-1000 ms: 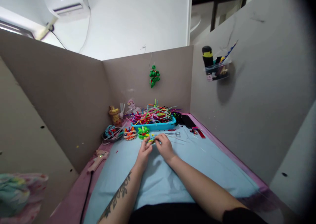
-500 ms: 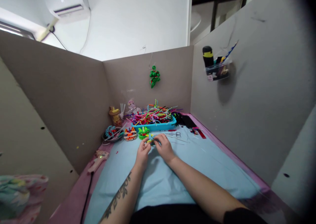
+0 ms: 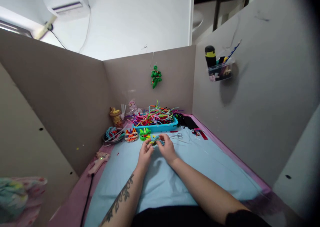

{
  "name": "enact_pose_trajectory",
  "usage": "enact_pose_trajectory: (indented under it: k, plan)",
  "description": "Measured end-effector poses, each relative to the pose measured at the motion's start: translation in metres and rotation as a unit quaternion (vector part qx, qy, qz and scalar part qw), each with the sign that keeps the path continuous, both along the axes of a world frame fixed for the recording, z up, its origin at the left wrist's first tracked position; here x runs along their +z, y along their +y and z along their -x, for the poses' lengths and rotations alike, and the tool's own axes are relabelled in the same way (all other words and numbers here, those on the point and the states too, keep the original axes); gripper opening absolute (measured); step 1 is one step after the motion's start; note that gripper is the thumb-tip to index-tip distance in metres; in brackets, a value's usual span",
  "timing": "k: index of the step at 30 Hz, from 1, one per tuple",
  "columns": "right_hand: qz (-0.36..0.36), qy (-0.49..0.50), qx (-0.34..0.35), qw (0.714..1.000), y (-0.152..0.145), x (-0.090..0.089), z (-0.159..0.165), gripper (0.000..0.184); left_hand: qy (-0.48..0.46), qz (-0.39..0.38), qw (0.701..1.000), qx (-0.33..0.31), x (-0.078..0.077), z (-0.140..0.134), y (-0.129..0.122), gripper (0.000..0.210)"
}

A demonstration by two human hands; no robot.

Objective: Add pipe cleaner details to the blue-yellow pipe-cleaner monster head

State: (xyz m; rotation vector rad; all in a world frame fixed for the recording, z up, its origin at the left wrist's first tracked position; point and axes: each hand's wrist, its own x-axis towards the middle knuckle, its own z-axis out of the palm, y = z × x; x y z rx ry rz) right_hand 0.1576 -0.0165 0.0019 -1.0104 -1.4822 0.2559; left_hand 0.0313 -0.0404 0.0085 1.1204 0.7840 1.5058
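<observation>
Between both hands, just above the blue cloth (image 3: 200,173), is a small blue and yellow pipe-cleaner figure (image 3: 155,138). My left hand (image 3: 145,151) grips its left side with bent fingers. From the right, my right hand (image 3: 167,149) pinches it between thumb and fingers. The fingers cover much of the figure, so its full shape is hidden. Close behind the left hand sits a green pipe-cleaner figure (image 3: 145,134), with an orange and white one (image 3: 131,135) to its left. Scissors (image 3: 179,136) lie beyond the right hand.
A blue tray (image 3: 160,128) heaped with colourful pipe cleaners (image 3: 156,116) stands at the back. On the left are a dark bowl (image 3: 113,140) and a pink glue gun (image 3: 99,163) with a black cord. Grey panels enclose three sides; a clear box (image 3: 219,72) hangs on the right one.
The figure has turned or shifted slightly between the fingers, and more blue shows by the right hand. Both hands keep their hold in nearly the same place.
</observation>
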Motion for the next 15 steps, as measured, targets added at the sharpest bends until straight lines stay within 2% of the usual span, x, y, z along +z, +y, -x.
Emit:
enact_pose_trajectory:
  k: [4,9,13,15]
  plan:
    - [-0.01,0.01,0.046,0.999,-0.007,0.005,0.003,0.019,-0.096,0.022,0.994,0.039,0.003,0.008,0.003,0.035]
    - [-0.009,0.003,0.14,0.99,-0.017,0.009,0.007,0.008,-0.233,0.085,0.968,0.031,0.007,0.022,0.008,0.019]
    - [0.015,0.012,0.158,0.987,-0.021,0.013,0.008,0.009,-0.27,0.089,0.959,-0.002,0.008,0.026,0.01,0.022]
    - [0.045,0.026,0.168,0.984,-0.024,0.015,0.008,0.009,-0.264,0.082,0.961,0.003,0.008,0.026,0.01,0.027]
